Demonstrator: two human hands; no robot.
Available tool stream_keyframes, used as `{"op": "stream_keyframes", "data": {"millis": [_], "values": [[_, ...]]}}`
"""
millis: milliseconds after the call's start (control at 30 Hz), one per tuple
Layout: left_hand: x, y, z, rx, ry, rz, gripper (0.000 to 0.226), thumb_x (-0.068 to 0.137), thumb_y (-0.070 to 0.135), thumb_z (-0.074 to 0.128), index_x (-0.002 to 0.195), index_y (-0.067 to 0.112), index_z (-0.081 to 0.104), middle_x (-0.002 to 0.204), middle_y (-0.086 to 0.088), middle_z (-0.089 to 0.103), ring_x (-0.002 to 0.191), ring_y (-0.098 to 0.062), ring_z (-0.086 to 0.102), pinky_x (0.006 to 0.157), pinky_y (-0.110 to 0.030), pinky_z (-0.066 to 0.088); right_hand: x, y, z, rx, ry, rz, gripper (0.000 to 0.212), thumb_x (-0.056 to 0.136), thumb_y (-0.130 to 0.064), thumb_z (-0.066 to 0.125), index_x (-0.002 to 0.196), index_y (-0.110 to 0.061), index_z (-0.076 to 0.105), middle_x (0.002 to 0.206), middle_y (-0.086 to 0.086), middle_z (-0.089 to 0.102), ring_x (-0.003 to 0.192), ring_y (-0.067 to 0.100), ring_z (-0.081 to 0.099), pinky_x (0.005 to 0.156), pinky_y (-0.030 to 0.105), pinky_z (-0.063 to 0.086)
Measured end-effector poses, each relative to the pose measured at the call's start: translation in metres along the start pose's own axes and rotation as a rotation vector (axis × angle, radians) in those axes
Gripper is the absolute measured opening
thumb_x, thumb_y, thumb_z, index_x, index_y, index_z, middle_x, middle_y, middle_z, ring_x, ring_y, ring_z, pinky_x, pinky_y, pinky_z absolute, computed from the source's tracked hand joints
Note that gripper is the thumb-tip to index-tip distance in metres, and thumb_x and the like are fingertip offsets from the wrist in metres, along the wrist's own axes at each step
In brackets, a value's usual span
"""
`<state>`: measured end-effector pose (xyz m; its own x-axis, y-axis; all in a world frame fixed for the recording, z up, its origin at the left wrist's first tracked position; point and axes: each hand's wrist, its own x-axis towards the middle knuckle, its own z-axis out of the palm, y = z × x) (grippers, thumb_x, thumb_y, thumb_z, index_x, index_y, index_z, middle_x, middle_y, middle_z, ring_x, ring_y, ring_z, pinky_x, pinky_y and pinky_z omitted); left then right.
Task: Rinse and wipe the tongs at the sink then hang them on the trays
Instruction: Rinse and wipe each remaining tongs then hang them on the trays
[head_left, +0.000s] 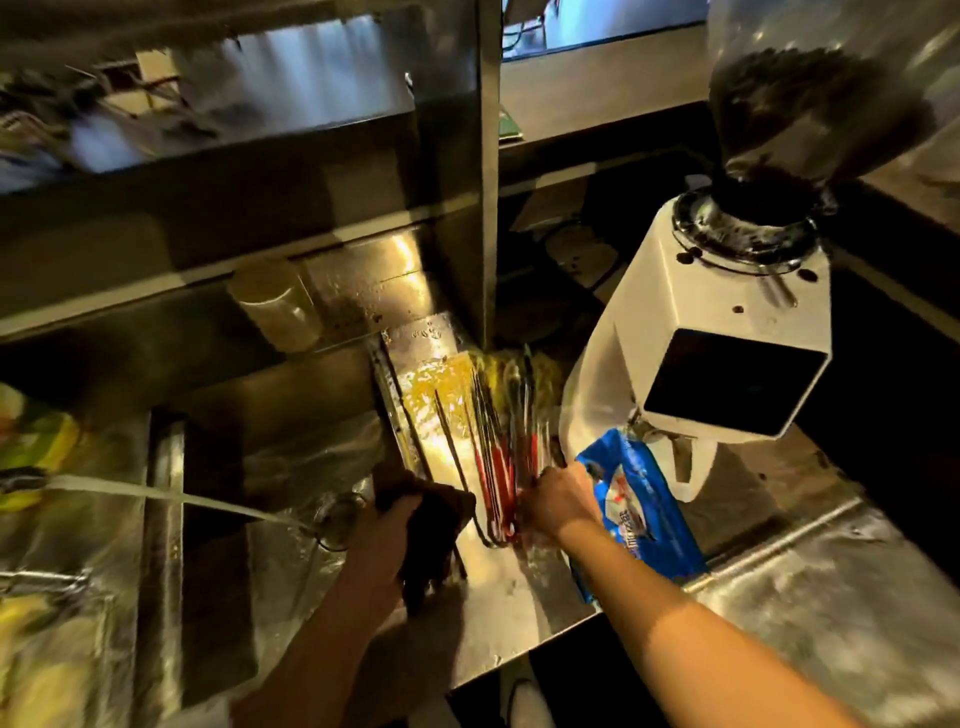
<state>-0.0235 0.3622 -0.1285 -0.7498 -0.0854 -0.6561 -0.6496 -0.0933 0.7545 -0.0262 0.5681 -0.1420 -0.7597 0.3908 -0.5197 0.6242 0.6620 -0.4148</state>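
Observation:
Several metal tongs with red handles (498, 467) lie bunched on the wet steel counter (519, 587) right of the sink (291, 467). My right hand (558, 501) grips their handle ends near the counter's middle. My left hand (400, 525) holds a dark cloth (434, 540) just left of the tongs, at the sink's right edge. Water streams from a faucet (21, 483) at the left into the sink. A yellow patch (441, 384) lies under the far tips of the tongs.
A white coffee grinder (727, 332) with a bean hopper stands at the right, a blue packet (639, 504) leaning by its base. Steel shelves (260, 208) rise behind the sink. A pale cylindrical container (275, 306) sits on the back ledge. Yellow-green items lie far left.

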Motion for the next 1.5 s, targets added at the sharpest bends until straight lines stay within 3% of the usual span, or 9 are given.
{"op": "stream_keyframes", "data": {"millis": [100, 267, 367, 533, 733, 900, 1100, 1300, 1500], "values": [[0.009, -0.002, 0.01, -0.078, 0.076, -0.046, 0.035, 0.092, 0.016, 0.064, 0.123, 0.0, 0.061, 0.114, -0.025, 0.068, 0.105, -0.043, 0.067, 0.096, -0.061, 0.052, 0.002, -0.001, -0.001, -0.04, 0.07, -0.029, 0.03, 0.094, -0.03, 0.056, 0.114, -0.009, 0.063, 0.13, 0.015, 0.042, 0.119, 0.033, 0.042, 0.091, 0.037, 0.043], [0.007, 0.003, 0.021, -0.155, 0.084, -0.024, 0.031, 0.092, 0.013, 0.064, 0.12, 0.001, 0.063, 0.111, -0.022, 0.071, 0.105, -0.042, 0.068, 0.098, -0.058, 0.052, -0.009, -0.01, -0.017, 0.095, 0.281, -0.044, 0.023, 0.091, -0.037, 0.054, 0.083, -0.019, 0.042, 0.118, 0.008, 0.037, 0.095, 0.019, 0.04, 0.066, 0.027, 0.037], [0.001, 0.007, 0.015, -0.228, 0.052, -0.016, 0.026, 0.095, 0.015, 0.06, 0.118, 0.003, 0.064, 0.111, -0.022, 0.071, 0.105, -0.042, 0.068, 0.096, -0.059, 0.052, -0.018, -0.013, -0.03, 0.209, 0.248, -0.1, 0.026, 0.089, -0.036, 0.059, 0.077, -0.024, 0.04, 0.114, 0.001, 0.036, 0.085, 0.02, 0.054, 0.056, 0.033, 0.051], [-0.005, 0.015, -0.013, -0.322, 0.053, 0.039, 0.022, 0.097, 0.019, 0.057, 0.115, 0.006, 0.065, 0.106, -0.018, 0.073, 0.097, -0.04, 0.07, 0.083, -0.052, 0.058, -0.035, -0.04, -0.043, 0.163, 0.076, -0.295, 0.032, 0.09, -0.027, 0.064, 0.116, -0.01, 0.056, 0.116, 0.007, 0.053, 0.092, 0.026, 0.06, 0.076, 0.031, 0.049], [-0.007, 0.021, -0.096, -0.512, 0.067, 0.086, 0.032, 0.105, 0.024, 0.037, 0.108, 0.007, 0.064, 0.101, -0.016, 0.067, 0.089, -0.03, 0.066, 0.075, -0.038, 0.055, -0.075, -0.107, -0.032, 0.51, -0.445, -0.378, 0.041, 0.089, -0.007, 0.063, 0.122, -0.014, 0.04, 0.095, 0.009, 0.062, 0.072, 0.019, 0.063, 0.058, 0.034, 0.051], [-0.011, 0.023, -0.168, -0.679, 0.013, 0.128, 0.042, 0.104, 0.031, 0.035, 0.1, 0.007, 0.069, 0.082, -0.009, 0.075, 0.072, -0.02, 0.075, 0.067, -0.032, 0.063, -0.097, -0.152, 0.004, 0.525, -0.731, -0.366, 0.02, 0.089, -0.011, 0.06, 0.105, -0.022, 0.063, 0.08, 0.001, 0.073, 0.062, 0.013, 0.066, 0.052, 0.026, 0.05], [-0.004, 0.037, -0.203, -0.666, -0.012, 0.189, 0.042, 0.104, 0.038, 0.033, 0.107, 0.005, 0.059, 0.093, -0.013, 0.068, 0.084, -0.025, 0.067, 0.084, -0.041, 0.052, -0.119, -0.192, 0.052, 0.517, -0.867, -0.312, 0.038, 0.076, -0.02, 0.065, 0.11, -0.003, 0.067, 0.096, 0.022, 0.07, 0.064, 0.019, 0.059, 0.052, 0.027, 0.046], [0.019, 0.065, -0.203, -0.504, 0.137, 0.037, 0.05, 0.102, 0.043, 0.045, 0.12, -0.002, 0.06, 0.107, -0.02, 0.067, 0.1, -0.034, 0.065, 0.096, -0.047, 0.052, -0.132, -0.218, 0.081, 0.537, -0.921, -0.269, 0.013, 0.09, -0.015, 0.055, 0.099, -0.008, 0.061, 0.084, 0.01, 0.067, 0.056, 0.013, 0.054, 0.049, 0.026, 0.044], [0.05, 0.088, -0.229, -0.418, 0.255, -0.032, 0.039, 0.095, 0.026, 0.061, 0.118, -0.005, 0.061, 0.106, -0.027, 0.068, 0.078, -0.037, 0.066, 0.074, -0.056, 0.057, -0.138, -0.219, 0.084, 0.366, -0.914, -0.317, 0.024, 0.076, -0.032, 0.059, 0.083, -0.011, 0.069, 0.075, 0.007, 0.065, 0.057, 0.015, 0.054, 0.059, 0.03, 0.047]]}}
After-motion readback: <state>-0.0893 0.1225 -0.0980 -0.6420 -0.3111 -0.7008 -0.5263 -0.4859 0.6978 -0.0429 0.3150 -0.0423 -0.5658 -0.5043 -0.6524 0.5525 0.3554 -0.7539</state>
